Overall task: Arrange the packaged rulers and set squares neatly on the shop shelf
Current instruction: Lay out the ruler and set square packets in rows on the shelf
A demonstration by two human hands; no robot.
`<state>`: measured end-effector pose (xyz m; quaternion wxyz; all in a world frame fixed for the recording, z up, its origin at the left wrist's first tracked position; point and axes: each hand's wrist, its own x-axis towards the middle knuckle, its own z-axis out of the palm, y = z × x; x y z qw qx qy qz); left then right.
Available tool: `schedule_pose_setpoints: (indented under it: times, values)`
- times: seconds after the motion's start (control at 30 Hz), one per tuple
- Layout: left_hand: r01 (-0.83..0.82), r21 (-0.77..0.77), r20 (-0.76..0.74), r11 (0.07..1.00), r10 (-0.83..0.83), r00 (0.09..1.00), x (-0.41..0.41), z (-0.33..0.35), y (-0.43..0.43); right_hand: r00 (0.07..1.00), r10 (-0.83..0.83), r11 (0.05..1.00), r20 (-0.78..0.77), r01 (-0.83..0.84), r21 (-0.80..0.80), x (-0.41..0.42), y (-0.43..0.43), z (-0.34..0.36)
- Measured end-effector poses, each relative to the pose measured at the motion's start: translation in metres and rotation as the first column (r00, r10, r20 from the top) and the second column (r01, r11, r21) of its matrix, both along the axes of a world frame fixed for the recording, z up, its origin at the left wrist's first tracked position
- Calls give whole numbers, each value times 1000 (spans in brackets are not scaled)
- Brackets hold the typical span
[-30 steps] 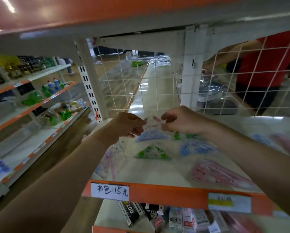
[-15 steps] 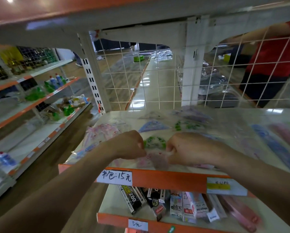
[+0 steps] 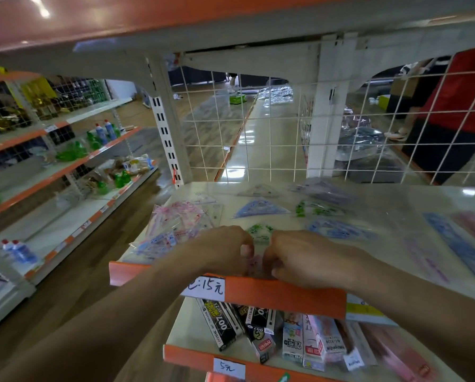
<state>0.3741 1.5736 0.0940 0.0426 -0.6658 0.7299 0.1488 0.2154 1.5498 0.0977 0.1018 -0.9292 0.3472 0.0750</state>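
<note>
My left hand [image 3: 225, 250] and my right hand [image 3: 302, 257] sit close together at the front edge of the cream shelf [image 3: 396, 274], both pinching a clear packet with a pink set square [image 3: 255, 261] between them. Behind the hands lie a green set square packet [image 3: 259, 231], a blue one [image 3: 261, 209], another green one [image 3: 317, 209] and a blue protractor packet [image 3: 341, 230]. A heap of pink and blue packets [image 3: 173, 230] lies at the shelf's left end. Long ruler packets [image 3: 462, 244] lie at the right.
A white wire grid [image 3: 258, 128] backs the shelf. The orange front lip [image 3: 283, 295] carries a price label [image 3: 207, 288]. The lower shelf [image 3: 189, 329] holds boxed stationery [image 3: 294, 336]. A person in red [image 3: 465, 100] stands behind the grid. Side shelves [image 3: 65, 166] hold bottles.
Both hands have come from the back of the shelf to its front edge, bringing the pink set square packet with them. The view has dropped lower.
</note>
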Motion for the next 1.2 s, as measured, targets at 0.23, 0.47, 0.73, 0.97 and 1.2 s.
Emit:
schedule_pose_setpoints:
  times: [0.23, 0.47, 0.73, 0.97, 1.2]
  values:
    - [-23, -52, -18, 998, 22, 1000, 2, -8, -2, 998, -11, 1000, -65, 9, -30, 6, -2, 7]
    - [-74, -49, -52, 996, 72, 996, 16, 4, -7, 998, -54, 998, -27, 54, -17, 7, -8, 8]
    - [-338, -99, -54, 936, 334, 941, 94, 28, -9, 988, -10, 1000, 152, 14, -19, 46, -27, 14]
    - [-477, -90, 57, 874, 483, 874, 119, 19, 4, 987, -96, 993, 126, 104, -60, 115, -38, -3]
    - [-479, -20, 45, 877, 480, 876, 127, 4, 13, 991, -134, 989, 16, 135, -62, 147, -38, -11]
